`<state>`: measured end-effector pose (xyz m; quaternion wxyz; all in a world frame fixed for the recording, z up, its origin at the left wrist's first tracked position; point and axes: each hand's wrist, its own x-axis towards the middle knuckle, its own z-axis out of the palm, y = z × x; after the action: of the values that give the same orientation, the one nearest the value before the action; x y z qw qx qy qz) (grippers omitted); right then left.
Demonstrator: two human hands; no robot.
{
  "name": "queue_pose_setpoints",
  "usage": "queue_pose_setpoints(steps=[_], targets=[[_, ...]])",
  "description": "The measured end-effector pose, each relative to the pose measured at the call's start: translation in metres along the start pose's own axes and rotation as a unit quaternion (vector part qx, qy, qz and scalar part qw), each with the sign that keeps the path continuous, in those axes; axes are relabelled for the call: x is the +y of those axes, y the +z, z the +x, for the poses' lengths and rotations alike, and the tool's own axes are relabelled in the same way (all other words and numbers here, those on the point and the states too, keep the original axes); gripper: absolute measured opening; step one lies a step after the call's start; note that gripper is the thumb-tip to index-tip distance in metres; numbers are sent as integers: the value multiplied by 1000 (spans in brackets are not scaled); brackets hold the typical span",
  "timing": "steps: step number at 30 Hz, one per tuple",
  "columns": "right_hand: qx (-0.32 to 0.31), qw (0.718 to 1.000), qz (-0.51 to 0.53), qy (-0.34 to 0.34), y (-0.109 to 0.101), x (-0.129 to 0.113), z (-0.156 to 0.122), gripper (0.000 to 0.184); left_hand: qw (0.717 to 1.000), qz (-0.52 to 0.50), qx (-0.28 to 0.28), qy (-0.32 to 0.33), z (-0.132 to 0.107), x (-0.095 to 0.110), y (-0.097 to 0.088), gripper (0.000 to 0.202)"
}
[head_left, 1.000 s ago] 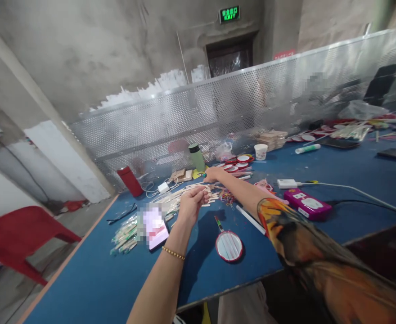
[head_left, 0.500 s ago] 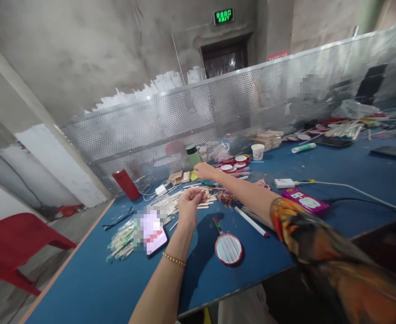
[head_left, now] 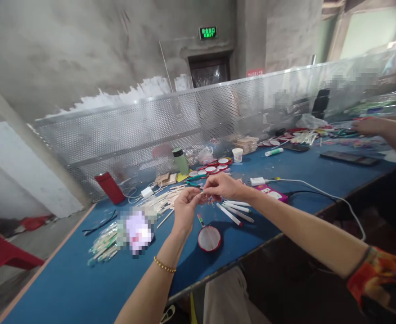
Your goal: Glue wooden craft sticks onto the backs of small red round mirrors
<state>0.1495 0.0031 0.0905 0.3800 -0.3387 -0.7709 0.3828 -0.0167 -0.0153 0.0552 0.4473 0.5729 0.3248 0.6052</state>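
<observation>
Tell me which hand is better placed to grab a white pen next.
Probably the right hand: the white pens lie beside its wrist, while the left hand sits farther off. Both hands' fingertips meet, though.

On our blue desk (head_left: 63, 288), the round paddle (head_left: 209, 238) shows us a greyish-white face inside a red rim. We see white on the pens (head_left: 229, 214), one with a red tip, and pale cream on the sticks (head_left: 166, 201). The flask (head_left: 109, 187) is red, the bottle (head_left: 182, 165) soft green under a black cap (head_left: 177, 152), the box (head_left: 272, 192) purple with white print. Our bracelet (head_left: 164, 265) is gold; our sleeve (head_left: 382, 283) mixes orange, red and black.
</observation>
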Motion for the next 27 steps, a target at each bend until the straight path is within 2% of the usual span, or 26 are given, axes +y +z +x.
queue_pose_setpoints(steps=[4,8,11,17,22,24,25,27], targets=[[87,996,19,10,12,12,-24,22,991,110,-71,-5,-6,-4,1,19],[91,995,-19,20,16,10,-37,16,966,235,-95,43,-10,-1,2,12],[96,993,-74,10,14,4,-40,16,958,268,-84,64,-11,2,1,12],[118,985,-124,11,19,-1,-39,9,975,208,-69,29,-10,-2,2,5],[120,992,-38,31,23,5,-34,14,990,68,-120,-17,-6,9,-2,21],[139,988,-58,39,23,9,-36,22,994,27,-106,-14,-1,16,-9,22],[144,984,-95,41,24,11,-39,28,995,37,-96,-8,1,19,-13,20],[128,972,-192,36,29,15,-47,37,988,132,-83,-2,7,19,-23,12]])
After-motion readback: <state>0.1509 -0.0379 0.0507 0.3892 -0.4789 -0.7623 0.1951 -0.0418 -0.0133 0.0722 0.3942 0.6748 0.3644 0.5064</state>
